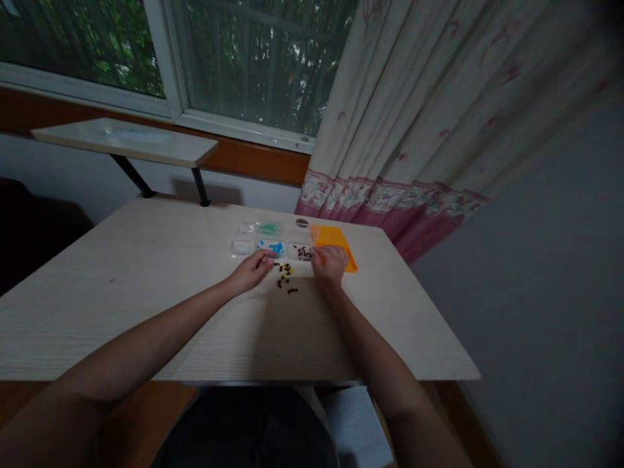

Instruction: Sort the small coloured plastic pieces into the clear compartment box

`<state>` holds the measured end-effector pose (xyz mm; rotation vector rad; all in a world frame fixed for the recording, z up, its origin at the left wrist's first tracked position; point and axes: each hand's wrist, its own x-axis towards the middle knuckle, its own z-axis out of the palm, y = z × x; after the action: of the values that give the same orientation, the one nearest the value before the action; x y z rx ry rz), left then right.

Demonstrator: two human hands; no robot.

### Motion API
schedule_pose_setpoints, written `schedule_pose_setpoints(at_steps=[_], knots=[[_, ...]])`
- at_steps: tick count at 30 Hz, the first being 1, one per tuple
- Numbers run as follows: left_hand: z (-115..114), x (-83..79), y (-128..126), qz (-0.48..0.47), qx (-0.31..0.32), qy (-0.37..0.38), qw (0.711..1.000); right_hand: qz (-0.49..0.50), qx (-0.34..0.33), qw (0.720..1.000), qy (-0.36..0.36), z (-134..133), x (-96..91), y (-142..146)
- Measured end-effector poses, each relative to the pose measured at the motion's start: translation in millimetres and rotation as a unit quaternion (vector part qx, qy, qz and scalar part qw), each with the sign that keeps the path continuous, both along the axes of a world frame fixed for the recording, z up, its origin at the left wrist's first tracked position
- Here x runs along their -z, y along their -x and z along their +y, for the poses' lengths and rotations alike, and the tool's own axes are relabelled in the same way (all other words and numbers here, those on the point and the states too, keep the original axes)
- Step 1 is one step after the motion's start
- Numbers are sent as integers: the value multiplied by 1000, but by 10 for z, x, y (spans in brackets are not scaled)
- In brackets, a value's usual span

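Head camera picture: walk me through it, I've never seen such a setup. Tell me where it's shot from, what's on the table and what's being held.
No machine here: a person wears one camera on the head, so you look forward and down along both bare arms. The left hand and right hand rest on a pale wooden table, at the near edge of a clear compartment box. Its cells hold small beads: blue beads, green beads, dark beads. A flat orange tray lies right of the box, beside the right hand. Between the hands lies a loose scatter of dark and yellow beads. The fingers are curled, but the picture is too small to tell whether either hand holds a bead. Behind are a window and a curtain.
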<state>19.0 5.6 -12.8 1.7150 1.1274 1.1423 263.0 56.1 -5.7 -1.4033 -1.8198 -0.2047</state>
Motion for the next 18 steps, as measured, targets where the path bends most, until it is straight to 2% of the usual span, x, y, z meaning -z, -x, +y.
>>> schedule_pose_setpoints(at_steps=[7, 10, 14, 18], knots=[[-17, -35, 11, 34, -2, -21, 999, -8, 1, 999, 41, 52, 107, -17], [-19, -31, 27, 78, -1, -42, 996, 5, 1, 999, 43, 45, 113, -18], [-60, -75, 50, 153, 75, -103, 980, 17, -9, 999, 41, 41, 120, -43], [-102, -124, 53, 197, 130, -111, 965, 17, -29, 999, 26, 50, 136, -51]])
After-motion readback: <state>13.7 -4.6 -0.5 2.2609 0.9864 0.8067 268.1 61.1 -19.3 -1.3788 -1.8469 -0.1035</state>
